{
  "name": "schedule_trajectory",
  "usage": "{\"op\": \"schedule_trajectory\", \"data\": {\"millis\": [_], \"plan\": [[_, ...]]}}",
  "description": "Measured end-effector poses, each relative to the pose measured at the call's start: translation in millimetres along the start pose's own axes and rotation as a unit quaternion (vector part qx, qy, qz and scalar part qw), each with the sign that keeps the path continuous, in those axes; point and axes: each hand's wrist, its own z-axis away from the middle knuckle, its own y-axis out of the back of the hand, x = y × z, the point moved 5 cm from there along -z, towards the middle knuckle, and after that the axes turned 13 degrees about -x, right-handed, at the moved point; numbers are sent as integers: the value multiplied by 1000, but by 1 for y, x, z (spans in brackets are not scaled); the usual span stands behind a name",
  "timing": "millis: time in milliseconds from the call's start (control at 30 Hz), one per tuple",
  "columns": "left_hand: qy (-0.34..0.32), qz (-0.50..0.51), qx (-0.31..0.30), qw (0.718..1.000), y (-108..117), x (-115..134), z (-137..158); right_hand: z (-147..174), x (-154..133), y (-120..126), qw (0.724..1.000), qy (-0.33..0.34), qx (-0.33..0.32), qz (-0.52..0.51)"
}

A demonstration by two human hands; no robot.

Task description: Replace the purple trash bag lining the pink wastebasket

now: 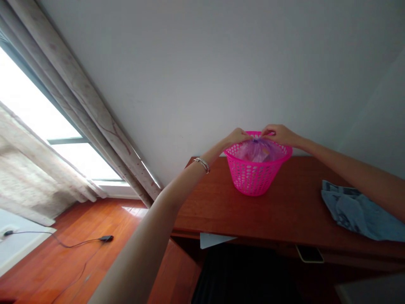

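A pink plastic basket (253, 179) with a pattern of holes stands upright on the brown wooden desk (205, 202). Inside it sits a thin, purplish translucent plastic bag (256, 151), gathered at the top into what looks like a knot, with its contents too blurred to name. At the left of the gathered top, my left hand (237, 137) pinches the plastic; a silver bracelet (202, 164) circles that wrist. My right hand (278, 134) grips the bag from the other side, fingertips closed. Both hands are just above the basket's rim.
Folded light-blue denim (357, 211) lies on the desk's right side, under my right forearm. A phone-like object (310, 254) shows below the front edge. Behind the desk rises a grey wall. Curtains (82, 101) hang at the left, and a cable with a black adapter (106, 238) crosses the floor.
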Motion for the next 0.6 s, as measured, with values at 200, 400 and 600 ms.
{"op": "schedule_trajectory", "data": {"millis": [200, 400, 600], "plan": [[-19, -88, -38, 995, -8, 4, -3, -9, -15, -12, 1000, 14, -19, 7], [-52, -115, -39, 991, -8, 5, -1, -15, -19, -24, 996, 30, -42, 71], [-44, -148, -23, 988, -3, 3, 2, -12, -14, -25, 995, 15, -43, 85]]}}
